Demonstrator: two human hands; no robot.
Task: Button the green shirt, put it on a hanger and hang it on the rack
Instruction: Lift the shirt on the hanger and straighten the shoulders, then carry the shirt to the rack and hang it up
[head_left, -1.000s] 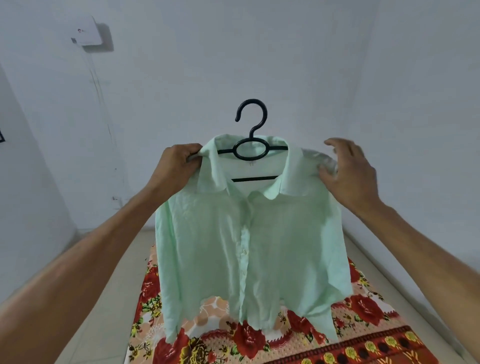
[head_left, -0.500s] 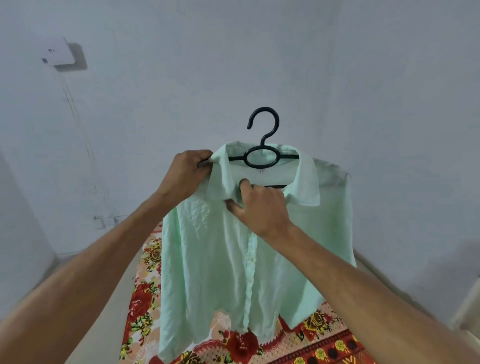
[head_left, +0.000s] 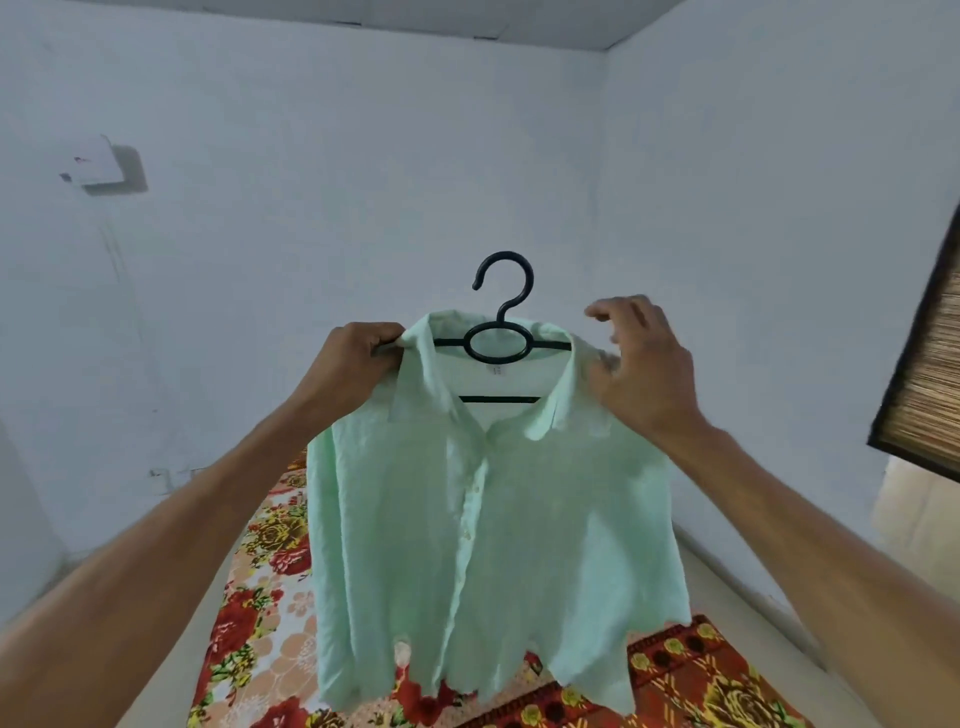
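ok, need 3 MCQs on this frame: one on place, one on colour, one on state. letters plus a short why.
1. Where does the left hand grip?
A. the shirt's hem
B. the shoulder end by the collar
C. the hook

2. What colour is the hanger?
A. white
B. red
C. black

3. What is the state of the right hand?
A. open, fingers spread at the shoulder
B. fist closed around the hook
C. resting on the floral cloth

Answers:
1 B, its fingers close at the collar's edge on the green shirt.
2 C, hook and bar look dark against the pale wall.
3 A, its fingers are apart and clamp nothing.
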